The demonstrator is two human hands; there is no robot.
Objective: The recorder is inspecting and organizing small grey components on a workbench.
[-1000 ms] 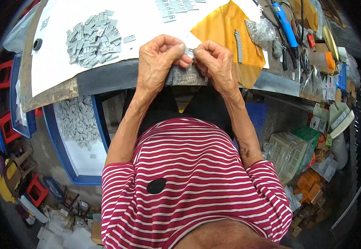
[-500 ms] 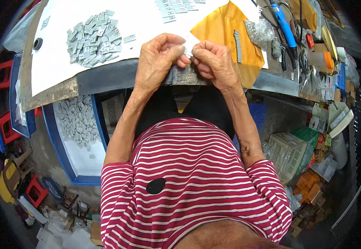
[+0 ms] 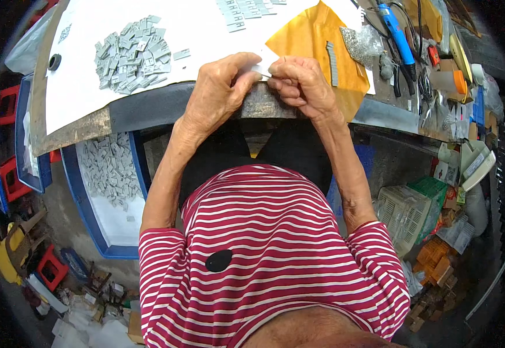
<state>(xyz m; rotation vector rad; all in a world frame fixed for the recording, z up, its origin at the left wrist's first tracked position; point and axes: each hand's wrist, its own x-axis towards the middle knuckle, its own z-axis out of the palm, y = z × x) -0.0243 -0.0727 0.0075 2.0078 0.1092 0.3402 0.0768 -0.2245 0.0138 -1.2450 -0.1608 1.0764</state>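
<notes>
My left hand (image 3: 220,87) pinches a small light-grey flat piece (image 3: 260,70) at the table's front edge. From the other side, my right hand (image 3: 304,87) has its thumb and forefinger closed close against that piece, the other fingers curled. Whatever its fingertips grip is too small to make out. Left of my hands lies a heap of similar grey pieces (image 3: 130,58), with one loose grey piece (image 3: 181,54) beside it. Beyond my hands, more grey pieces (image 3: 235,17) stand in rows on the white sheet (image 3: 78,64).
An orange-brown paper sheet (image 3: 299,37) bears a grey strip (image 3: 332,64) and a clear bag of tiny metal parts (image 3: 359,46). A blue-handled tool (image 3: 396,32) lies right, among cables. Below the table's left side sits a blue tray (image 3: 113,251) of grey pieces.
My left hand has turned, its thumb now lower and its fingers more hidden. The right hand has shifted slightly, its fingers still pinched. The grey piece has tilted between them.
</notes>
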